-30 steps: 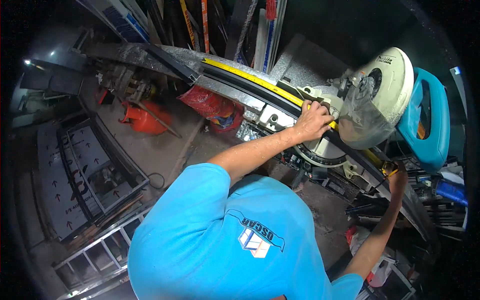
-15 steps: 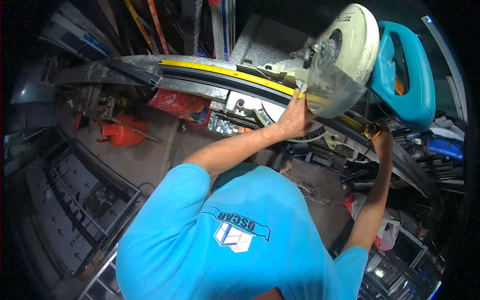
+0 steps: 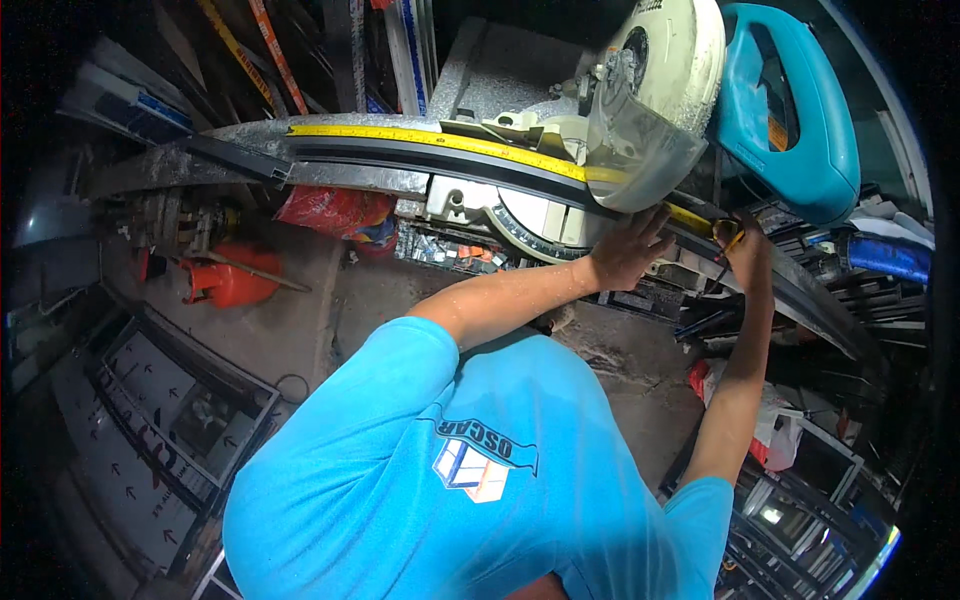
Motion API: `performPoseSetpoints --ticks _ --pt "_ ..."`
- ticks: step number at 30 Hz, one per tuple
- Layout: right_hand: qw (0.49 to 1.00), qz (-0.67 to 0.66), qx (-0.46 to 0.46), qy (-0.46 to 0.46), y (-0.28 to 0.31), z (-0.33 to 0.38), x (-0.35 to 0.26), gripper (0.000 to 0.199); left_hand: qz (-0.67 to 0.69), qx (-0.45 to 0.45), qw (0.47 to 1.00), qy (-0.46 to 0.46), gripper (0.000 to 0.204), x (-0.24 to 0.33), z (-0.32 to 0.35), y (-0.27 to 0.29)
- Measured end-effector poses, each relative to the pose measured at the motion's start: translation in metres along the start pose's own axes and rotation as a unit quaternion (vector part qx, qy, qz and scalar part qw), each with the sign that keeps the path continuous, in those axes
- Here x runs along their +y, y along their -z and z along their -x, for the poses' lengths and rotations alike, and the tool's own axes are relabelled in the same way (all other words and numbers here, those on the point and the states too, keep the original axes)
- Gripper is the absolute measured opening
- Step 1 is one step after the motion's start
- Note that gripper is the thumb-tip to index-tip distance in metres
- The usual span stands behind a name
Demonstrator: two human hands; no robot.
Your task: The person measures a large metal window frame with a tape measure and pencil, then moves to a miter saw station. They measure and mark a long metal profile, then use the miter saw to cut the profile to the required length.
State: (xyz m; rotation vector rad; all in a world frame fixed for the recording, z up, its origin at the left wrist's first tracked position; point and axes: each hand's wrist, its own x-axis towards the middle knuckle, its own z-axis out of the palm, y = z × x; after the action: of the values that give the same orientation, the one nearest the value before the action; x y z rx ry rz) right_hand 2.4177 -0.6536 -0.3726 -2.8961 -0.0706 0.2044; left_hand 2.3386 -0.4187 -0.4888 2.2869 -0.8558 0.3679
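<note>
A dark metal profile (image 3: 430, 163) lies across the bed of a mitre saw (image 3: 672, 75). Along its far edge stretches the yellow blade of a tape measure (image 3: 430, 137), passing behind the saw's clear guard (image 3: 640, 160). My right hand (image 3: 750, 258) is closed around the tape measure's case (image 3: 728, 234) at the right end. Just right of the guard, my left hand (image 3: 630, 255) is open, fingers spread, with its fingertips by the profile's near side. Whether they touch the profile or the tape I cannot tell.
The saw's teal handle (image 3: 845, 165) rises at the right. Its round base (image 3: 530, 215) sits under the profile. An orange gas cylinder (image 3: 240, 272) lies on the floor at left, near a red bag (image 3: 325, 212). Long bars (image 3: 275, 70) lean at the back. Framed panels (image 3: 180, 410) lie lower left.
My left hand has left the tape by the guard's left side and moved right and nearer, its fingers spreading. My right hand still holds the tape measure. The view has shifted slightly.
</note>
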Motion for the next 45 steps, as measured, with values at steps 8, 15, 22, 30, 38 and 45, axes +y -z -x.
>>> performPoseSetpoints --ticks 8,15,22,30,38,45 --pt "0.998 0.020 0.045 0.048 -0.007 -0.008 0.015 0.056 -0.019 0.024 0.999 -0.022 0.066 -0.004 0.002 -0.009" --pt "0.997 0.019 0.043 0.062 -0.007 -0.012 0.015 0.058 -0.034 0.010 0.999 -0.012 0.050 0.000 0.003 -0.001" --pt "0.998 -0.040 0.043 0.031 -0.008 -0.014 0.019 0.057 -0.019 0.003 1.000 -0.016 0.038 -0.003 0.001 -0.002" --pt "0.975 0.076 0.177 0.107 -0.016 -0.010 0.007 0.046 -0.004 0.034 0.999 -0.027 0.038 -0.008 0.001 -0.012" --pt "0.971 0.104 0.197 0.087 -0.030 -0.001 -0.001 0.037 -0.033 -0.009 0.999 -0.012 0.041 -0.004 0.000 -0.005" --pt "0.974 0.056 0.207 0.073 -0.034 0.005 -0.017 0.033 -0.040 -0.014 0.999 -0.005 0.042 -0.001 0.000 0.001"
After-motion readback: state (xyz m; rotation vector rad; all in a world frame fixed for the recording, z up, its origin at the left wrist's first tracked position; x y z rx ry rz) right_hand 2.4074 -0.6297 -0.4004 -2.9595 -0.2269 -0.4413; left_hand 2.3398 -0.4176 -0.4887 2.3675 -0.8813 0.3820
